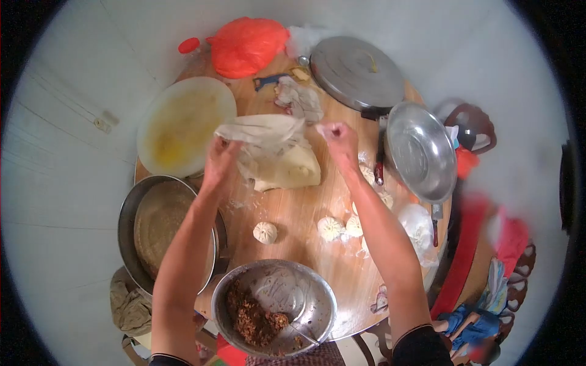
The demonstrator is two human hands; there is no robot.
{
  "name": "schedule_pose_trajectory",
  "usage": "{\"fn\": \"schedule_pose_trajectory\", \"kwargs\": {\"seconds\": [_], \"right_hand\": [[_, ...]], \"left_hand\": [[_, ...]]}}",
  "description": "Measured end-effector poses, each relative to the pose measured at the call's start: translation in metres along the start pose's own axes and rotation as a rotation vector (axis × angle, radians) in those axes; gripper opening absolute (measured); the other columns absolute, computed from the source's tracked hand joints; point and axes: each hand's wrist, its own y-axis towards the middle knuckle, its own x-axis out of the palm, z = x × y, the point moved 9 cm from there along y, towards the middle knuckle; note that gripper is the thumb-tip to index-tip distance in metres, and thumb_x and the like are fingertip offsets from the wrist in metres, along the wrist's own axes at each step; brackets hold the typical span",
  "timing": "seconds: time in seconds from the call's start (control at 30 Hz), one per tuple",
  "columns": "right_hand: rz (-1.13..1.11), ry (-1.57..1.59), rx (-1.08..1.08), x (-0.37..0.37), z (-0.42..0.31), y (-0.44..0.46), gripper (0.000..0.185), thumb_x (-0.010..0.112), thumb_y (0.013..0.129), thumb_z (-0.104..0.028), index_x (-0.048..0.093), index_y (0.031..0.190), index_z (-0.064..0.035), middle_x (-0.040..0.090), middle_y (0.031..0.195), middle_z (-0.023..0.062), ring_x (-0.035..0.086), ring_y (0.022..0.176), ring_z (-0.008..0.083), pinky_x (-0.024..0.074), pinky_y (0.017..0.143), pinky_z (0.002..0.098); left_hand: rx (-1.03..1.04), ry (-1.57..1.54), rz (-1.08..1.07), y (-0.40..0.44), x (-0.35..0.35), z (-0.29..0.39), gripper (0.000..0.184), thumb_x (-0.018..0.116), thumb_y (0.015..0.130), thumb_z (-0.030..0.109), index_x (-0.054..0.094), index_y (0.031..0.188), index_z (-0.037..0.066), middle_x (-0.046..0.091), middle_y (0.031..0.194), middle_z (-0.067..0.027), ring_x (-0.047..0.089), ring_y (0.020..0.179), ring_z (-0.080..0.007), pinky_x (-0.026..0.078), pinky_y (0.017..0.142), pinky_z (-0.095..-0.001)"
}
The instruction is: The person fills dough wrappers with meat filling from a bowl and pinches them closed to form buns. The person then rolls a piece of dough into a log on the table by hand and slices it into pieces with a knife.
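Observation:
A block of pale dough [299,169] lies on the wooden table, partly under a thin, whitish plastic sheet [262,129]. My left hand [221,160] is closed on the sheet's left edge, lifting it above the dough. On the other side, my right hand [340,145] pinches a whitish bit at its fingertips that looks like the sheet's right edge. One pleated bun [265,232] sits in front of the dough. Several more buns [330,228] stand near my right forearm, which hides some of them.
Close to me is a metal bowl of brown filling [250,314] with a spoon. A round steamer pan [165,226] stands left, behind it a large white disc [186,125]. A steel basin [421,152], knife [379,165], pan lid [357,72] and red bag [249,47] line the far and right edges.

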Motion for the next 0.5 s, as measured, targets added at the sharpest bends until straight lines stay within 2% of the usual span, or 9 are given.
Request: {"fn": "schedule_pose_trajectory", "kwargs": {"seconds": [0.07, 0.1, 0.17, 0.23, 0.3, 0.37, 0.4, 0.47, 0.5], "right_hand": [[-0.051, -0.213, 0.212, 0.002, 0.049, -0.019, 0.060, 0.081, 0.085, -0.038, 0.063, 0.126, 0.0023, 0.071, 0.114, 0.0190, 0.068, 0.101, 0.0263, 0.0535, 0.092, 0.0370], [-0.053, -0.211, 0.212, 0.009, 0.068, -0.028, 0.060, 0.081, 0.085, -0.038, 0.063, 0.126, 0.0023, 0.071, 0.114, 0.0190, 0.068, 0.101, 0.0263, 0.0535, 0.092, 0.0370], [-0.040, -0.455, -0.025, 0.021, 0.078, -0.042, 0.077, 0.082, 0.082, -0.044, 0.055, 0.134, 0.0049, 0.063, 0.128, 0.0261, 0.062, 0.115, 0.0379, 0.0484, 0.100, 0.0446], [-0.092, -0.418, 0.051, 0.034, 0.078, -0.051, 0.082, 0.081, 0.081, -0.045, 0.050, 0.137, 0.0064, 0.059, 0.132, 0.0276, 0.059, 0.119, 0.0404, 0.0462, 0.103, 0.0461], [-0.145, -0.382, 0.127, 0.046, 0.072, -0.055, 0.087, 0.081, 0.081, -0.046, 0.046, 0.140, 0.0078, 0.055, 0.136, 0.0292, 0.056, 0.123, 0.0429, 0.0440, 0.105, 0.0477], [-0.201, -0.512, 0.023, 0.060, 0.053, -0.053, 0.084, 0.080, 0.083, -0.041, 0.045, 0.144, 0.0054, 0.049, 0.146, 0.0279, 0.047, 0.135, 0.0410, 0.0412, 0.111, 0.0445], [-0.203, -0.512, 0.021, 0.065, 0.052, -0.049, 0.084, 0.080, 0.083, -0.041, 0.045, 0.144, 0.0054, 0.049, 0.146, 0.0279, 0.047, 0.135, 0.0410, 0.0412, 0.111, 0.0445], [-0.125, -0.446, -0.207, 0.074, 0.028, -0.037, 0.080, 0.079, 0.083, -0.042, 0.048, 0.143, 0.0007, 0.052, 0.143, 0.0259, 0.049, 0.133, 0.0423, 0.0425, 0.109, 0.0448], [-0.126, -0.443, -0.207, 0.079, 0.027, -0.028, 0.080, 0.079, 0.083, -0.042, 0.048, 0.143, 0.0007, 0.052, 0.143, 0.0259, 0.049, 0.133, 0.0423, 0.0425, 0.109, 0.0448]], "left_hand": [[0.084, 0.002, 0.117, 0.018, -0.022, 0.007, 0.033, 0.068, 0.092, 0.015, 0.063, 0.120, -0.001, 0.067, 0.104, -0.0071, 0.061, 0.090, -0.0152, 0.049, 0.080, -0.0308], [0.153, -0.006, 0.149, 0.023, -0.027, 0.015, 0.031, 0.069, 0.091, 0.015, 0.065, 0.116, -0.001, 0.068, 0.102, -0.0058, 0.060, 0.085, -0.0142, 0.047, 0.078, -0.0293], [0.136, -0.034, 0.103, 0.022, -0.018, 0.030, 0.030, 0.069, 0.090, 0.016, 0.066, 0.114, -0.001, 0.068, 0.101, -0.0052, 0.060, 0.087, -0.0142, 0.047, 0.080, -0.0298], [0.114, -0.055, 0.060, 0.021, -0.008, 0.039, 0.029, 0.069, 0.090, 0.018, 0.067, 0.112, -0.001, 0.068, 0.100, -0.0046, 0.059, 0.088, -0.0141, 0.047, 0.082, -0.0303], [0.151, 0.099, -0.013, 0.024, 0.006, 0.049, 0.027, 0.068, 0.091, 0.018, 0.067, 0.111, -0.001, 0.069, 0.099, -0.0040, 0.060, 0.090, -0.0139, 0.047, 0.082, -0.0307], [0.177, 0.133, 0.000, 0.030, 0.009, 0.058, 0.027, 0.068, 0.091, 0.018, 0.067, 0.111, -0.001, 0.069, 0.100, -0.0043, 0.061, 0.091, -0.0141, 0.048, 0.083, -0.0310], [0.204, 0.166, 0.012, 0.033, 0.010, 0.065, 0.027, 0.068, 0.092, 0.017, 0.067, 0.112, -0.001, 0.069, 0.101, -0.0047, 0.062, 0.092, -0.0143, 0.048, 0.084, -0.0313], [0.255, 0.146, -0.010, 0.035, 0.016, 0.089, 0.028, 0.068, 0.092, 0.018, 0.067, 0.113, -0.001, 0.069, 0.102, -0.0050, 0.062, 0.093, -0.0146, 0.049, 0.085, -0.0318], [0.307, 0.127, -0.034, 0.035, 0.019, 0.105, 0.029, 0.068, 0.092, 0.019, 0.066, 0.114, -0.001, 0.070, 0.102, -0.0054, 0.063, 0.094, -0.0149, 0.049, 0.086, -0.0323]]}}
